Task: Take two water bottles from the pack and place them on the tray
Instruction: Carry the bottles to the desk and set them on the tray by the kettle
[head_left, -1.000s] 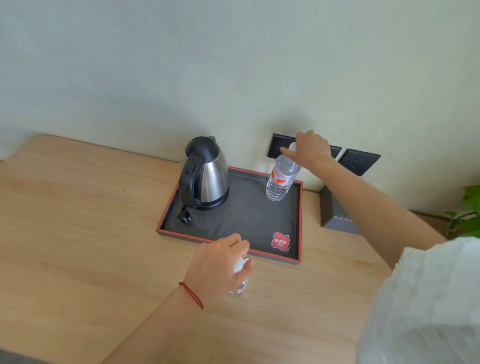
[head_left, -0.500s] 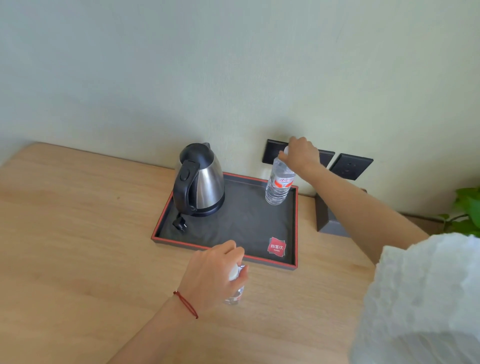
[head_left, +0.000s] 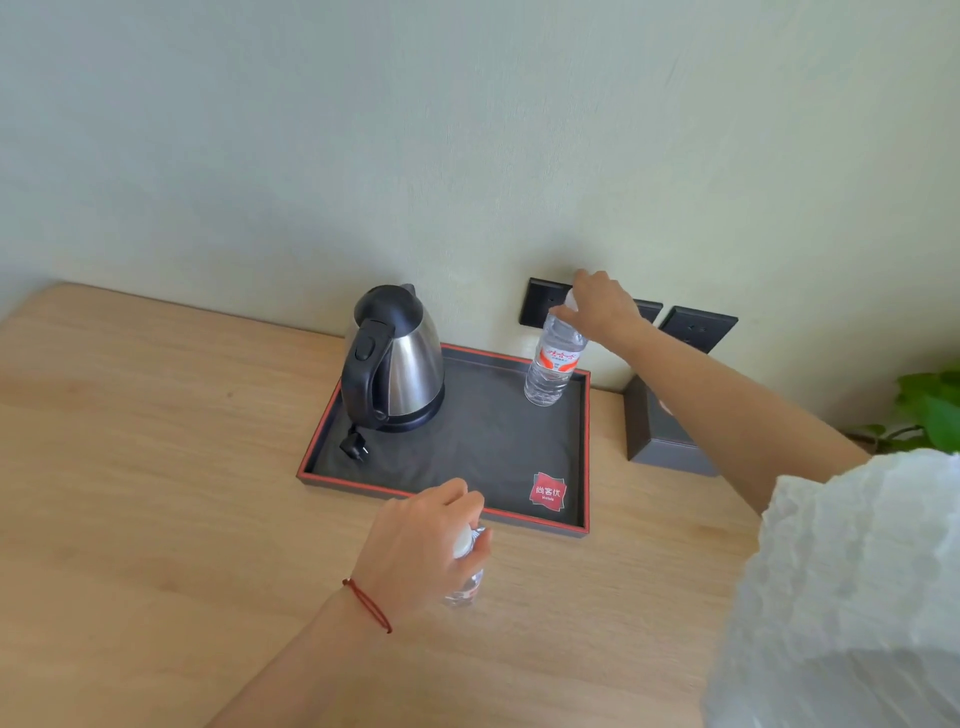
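A black tray with a red rim (head_left: 586, 447) lies on the wooden table against the wall. One clear water bottle with a red label (head_left: 551, 370) stands upright in the tray's far right corner; my right hand (head_left: 602, 307) grips its cap from above. My left hand (head_left: 420, 545) is closed over the top of a second clear bottle (head_left: 466, 586), which stands on the table just in front of the tray's near edge. Most of that bottle is hidden under my hand. The pack is not in view.
A steel and black kettle (head_left: 396, 364) occupies the tray's left part, its plug (head_left: 354, 448) lying beside it. A red logo card (head_left: 548, 491) sits at the tray's near right. A dark box (head_left: 660, 435) stands right of the tray, black wall sockets (head_left: 696, 327) behind, a green plant (head_left: 930, 410) far right.
Both hands keep their grips on the bottles; the right bottle stays in the tray's far right corner. The view has shifted slightly, with the left hand nearly in place.
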